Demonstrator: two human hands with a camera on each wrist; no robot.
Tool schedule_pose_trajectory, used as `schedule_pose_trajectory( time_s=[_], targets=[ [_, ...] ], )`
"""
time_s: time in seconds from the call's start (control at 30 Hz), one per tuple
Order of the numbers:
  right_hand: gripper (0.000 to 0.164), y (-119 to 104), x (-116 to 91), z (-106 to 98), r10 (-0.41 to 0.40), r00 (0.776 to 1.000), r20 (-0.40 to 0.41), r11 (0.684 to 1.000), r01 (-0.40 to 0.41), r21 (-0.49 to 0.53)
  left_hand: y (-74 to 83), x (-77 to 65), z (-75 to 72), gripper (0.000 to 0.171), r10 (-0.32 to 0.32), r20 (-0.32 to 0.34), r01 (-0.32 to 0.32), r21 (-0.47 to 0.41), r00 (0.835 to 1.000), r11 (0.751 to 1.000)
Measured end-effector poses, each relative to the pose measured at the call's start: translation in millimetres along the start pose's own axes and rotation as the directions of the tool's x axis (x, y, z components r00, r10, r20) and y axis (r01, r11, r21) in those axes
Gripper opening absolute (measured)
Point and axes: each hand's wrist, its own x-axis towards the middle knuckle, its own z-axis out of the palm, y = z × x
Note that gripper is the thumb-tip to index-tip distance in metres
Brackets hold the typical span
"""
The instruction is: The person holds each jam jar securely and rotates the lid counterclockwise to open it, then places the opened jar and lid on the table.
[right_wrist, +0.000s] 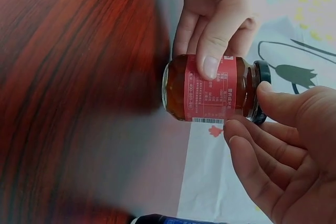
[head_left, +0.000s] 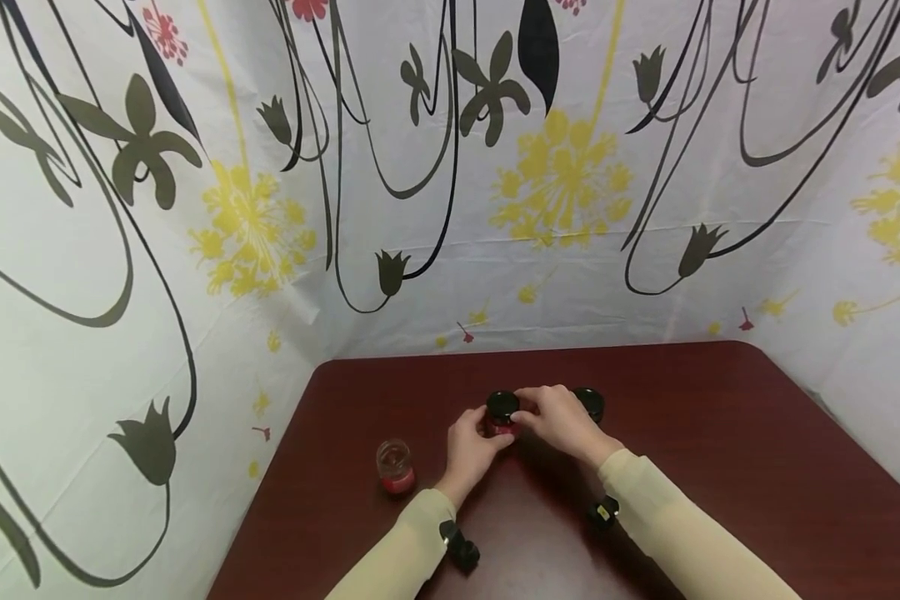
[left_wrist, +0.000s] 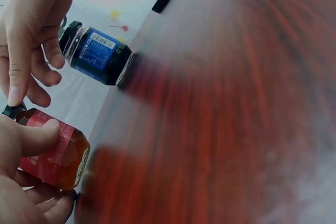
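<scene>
Through the head camera I see the red-labelled jar [head_left: 502, 430] near the middle of the table [head_left: 690, 450], between the two hands, with its black lid [head_left: 503, 403] on top. The left hand [head_left: 471, 454] grasps the jar from its side, and the right hand [head_left: 562, 421] is at the lid. A glass jar [head_left: 396, 477] with no lid that I can see stands well apart to the left, so only a wide sweep of the left arm could knock it. From the left wrist I find a blue-labelled jar [left_wrist: 98, 55] close beside the right hand's fingers — this one worries me more, because a sudden outward swing of those knuckles could tip it. I cannot tell here if the base of the held jar touches the table; if it is raised, a weak hold would let it drop. In the right wrist view, the left thumb presses the label, while the right hand pinches the lid between thumb and fingers. The glass looks smooth, I judge — under a strong twist the jar could turn within the left grasp, or the right fingertips could slip from the narrow rim.
</scene>
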Motion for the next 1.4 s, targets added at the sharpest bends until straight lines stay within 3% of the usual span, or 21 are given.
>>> schedule_pose_trajectory(
  time_s=[0.27, 0.47, 1.4],
  targets=[
    [0.042, -6, 0, -3, -0.015, 0.999, -0.029, 1.0, 0.014, -0.013, 4.2, -1.0, -7.1, 0.046, 0.036, -0.011, -0.037, -0.067, 0.999, 0.997],
    [0.042, -11, -1, -5, -0.02, 0.999, -0.042, 1.0, 0.019, -0.006, 6.0, -3.3, -12.3, 0.047, 0.058, -0.008, -0.058, -0.054, 0.998, 0.997],
    [0.043, -24, -9, -16, -0.004, 0.997, -0.071, 1.0, 0.005, 0.025, 22.8, -16.4, -27.7, 0.059, 0.04, -0.005, -0.04, -0.074, 0.999, 0.996]
  ],
)
